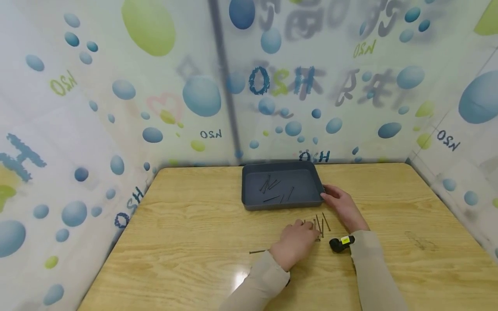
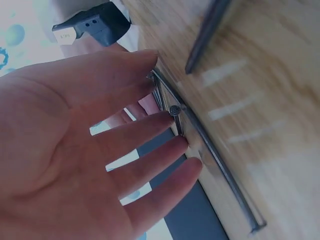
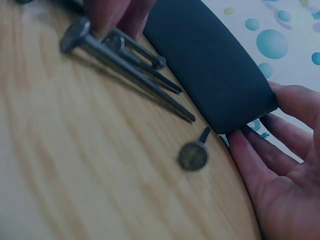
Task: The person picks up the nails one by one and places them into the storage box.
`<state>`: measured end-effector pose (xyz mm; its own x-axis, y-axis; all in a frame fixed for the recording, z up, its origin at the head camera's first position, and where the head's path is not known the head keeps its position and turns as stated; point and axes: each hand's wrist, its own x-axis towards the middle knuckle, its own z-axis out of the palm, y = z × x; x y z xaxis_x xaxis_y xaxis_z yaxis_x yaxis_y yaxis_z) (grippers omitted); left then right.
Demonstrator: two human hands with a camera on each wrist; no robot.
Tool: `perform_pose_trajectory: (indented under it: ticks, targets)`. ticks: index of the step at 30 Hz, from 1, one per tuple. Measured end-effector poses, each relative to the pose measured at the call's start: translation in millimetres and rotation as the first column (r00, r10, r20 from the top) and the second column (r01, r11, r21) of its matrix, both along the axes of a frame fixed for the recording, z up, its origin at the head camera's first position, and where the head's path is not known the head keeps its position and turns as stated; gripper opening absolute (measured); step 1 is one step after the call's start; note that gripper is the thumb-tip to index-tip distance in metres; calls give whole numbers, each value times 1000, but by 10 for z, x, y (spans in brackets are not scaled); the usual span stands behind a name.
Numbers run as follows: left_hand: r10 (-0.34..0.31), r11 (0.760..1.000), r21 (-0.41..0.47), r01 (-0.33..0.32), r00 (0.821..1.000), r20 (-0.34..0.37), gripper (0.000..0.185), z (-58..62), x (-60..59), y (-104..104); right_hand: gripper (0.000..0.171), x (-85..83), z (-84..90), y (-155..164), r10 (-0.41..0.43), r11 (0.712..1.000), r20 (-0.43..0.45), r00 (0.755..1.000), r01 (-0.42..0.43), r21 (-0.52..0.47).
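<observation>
Several dark nails lie on the wooden table in front of a shallow grey tray. My left hand reaches palm-down over them, fingers loosely spread. In the left wrist view, its thumb and fingertips are right at a long nail and a shorter one behind it. My right hand holds the tray's near right corner. The right wrist view shows its thumb at the rim and its other fingers low beside the wall. A single nail stands out near that corner.
Inside the tray lie several more nails. One nail sits apart, left of my left wrist. A black wrist camera is strapped to my right wrist. A patterned wall rises behind the table.
</observation>
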<state>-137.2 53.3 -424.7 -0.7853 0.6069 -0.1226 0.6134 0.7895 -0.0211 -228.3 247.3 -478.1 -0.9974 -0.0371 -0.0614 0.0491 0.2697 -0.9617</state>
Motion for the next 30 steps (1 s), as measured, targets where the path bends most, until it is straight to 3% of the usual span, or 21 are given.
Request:
perform_pose_trajectory:
  ticks: [17, 30]
  targets:
    - [-42, 998, 52, 42, 999, 7, 21, -17, 43, 77, 60, 18, -16, -4, -8, 1000, 26, 1000, 7, 3]
    - [-51, 999, 14, 52, 996, -79, 18, -36, 66, 109, 60, 10, 13, -1, -5, 1000, -3, 1000, 5, -3]
